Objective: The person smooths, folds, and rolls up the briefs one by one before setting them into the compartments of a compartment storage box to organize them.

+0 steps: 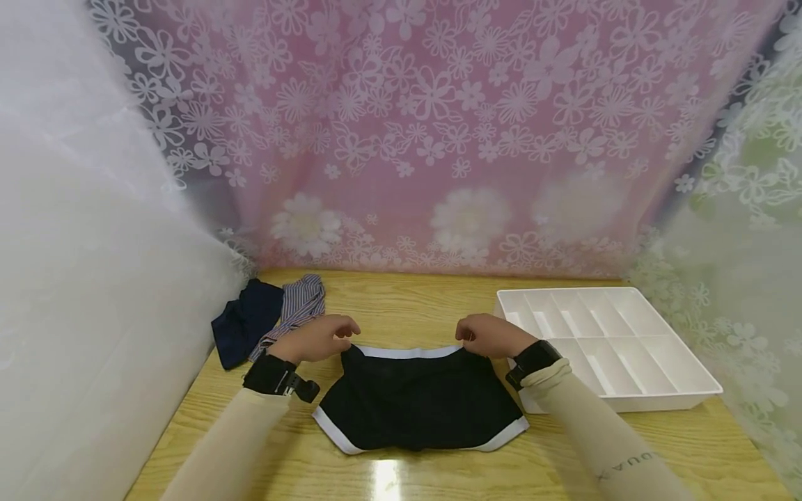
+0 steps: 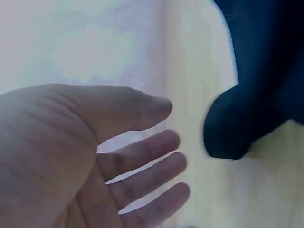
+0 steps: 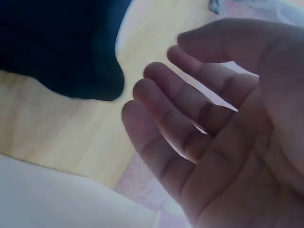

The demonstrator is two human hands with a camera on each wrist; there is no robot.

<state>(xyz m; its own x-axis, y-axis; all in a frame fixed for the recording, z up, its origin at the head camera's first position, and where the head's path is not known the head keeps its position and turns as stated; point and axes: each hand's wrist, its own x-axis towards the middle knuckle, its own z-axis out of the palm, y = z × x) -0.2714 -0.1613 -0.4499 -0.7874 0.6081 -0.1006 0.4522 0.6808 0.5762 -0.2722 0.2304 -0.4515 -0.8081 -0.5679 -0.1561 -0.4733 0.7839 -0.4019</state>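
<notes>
A pair of black boxer briefs [image 1: 416, 400] with a white waistband and white leg trim lies spread on the wooden table. By its upper left corner is my left hand [image 1: 321, 338]; the left wrist view shows loosely bent fingers [image 2: 152, 147] apart from the dark cloth [image 2: 256, 95], holding nothing. My right hand [image 1: 495, 335] is over the upper right corner. In the right wrist view its relaxed fingers [image 3: 166, 111] stand just off the cloth [image 3: 71, 52], with nothing between them and the thumb.
A white divided tray [image 1: 679, 396] stands at the right, close to my right wrist. Behind my left hand lie a navy garment [image 1: 247, 320] and a striped garment [image 1: 303, 300]. A pink floral curtain [image 1: 401, 174] hangs behind the table [image 1: 401, 299].
</notes>
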